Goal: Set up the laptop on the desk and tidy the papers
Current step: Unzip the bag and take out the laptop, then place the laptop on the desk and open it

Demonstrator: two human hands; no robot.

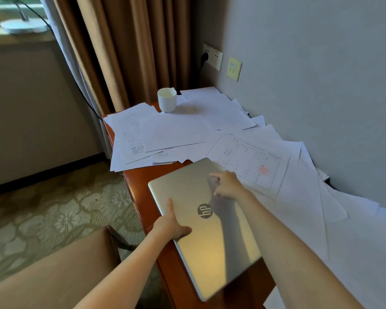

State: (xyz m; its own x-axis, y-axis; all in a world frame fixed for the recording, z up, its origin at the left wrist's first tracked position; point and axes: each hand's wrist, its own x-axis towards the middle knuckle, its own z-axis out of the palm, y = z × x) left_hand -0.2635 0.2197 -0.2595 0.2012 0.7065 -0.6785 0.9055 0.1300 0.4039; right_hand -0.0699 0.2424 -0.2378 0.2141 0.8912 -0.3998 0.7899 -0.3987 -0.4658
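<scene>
Laptop [210, 246]: closed, silver, logo side up, lying askew along the near-left edge of the worktop [140, 179]; near corner juts past the edge. Left hand [171, 225] grips its left side, thumb flat on the lid. Right hand [228, 186] is over the far-right part of the lid, index finger out, other fingers loosely curled, holding nothing; contact with the lid cannot be told. Hands apart. Papers [174, 132] lie scattered and overlapping beyond and right of the laptop. White cup [167, 100] stands upright at the far end. Behind: wall sockets [213, 56], brown curtain [132, 52].
</scene>
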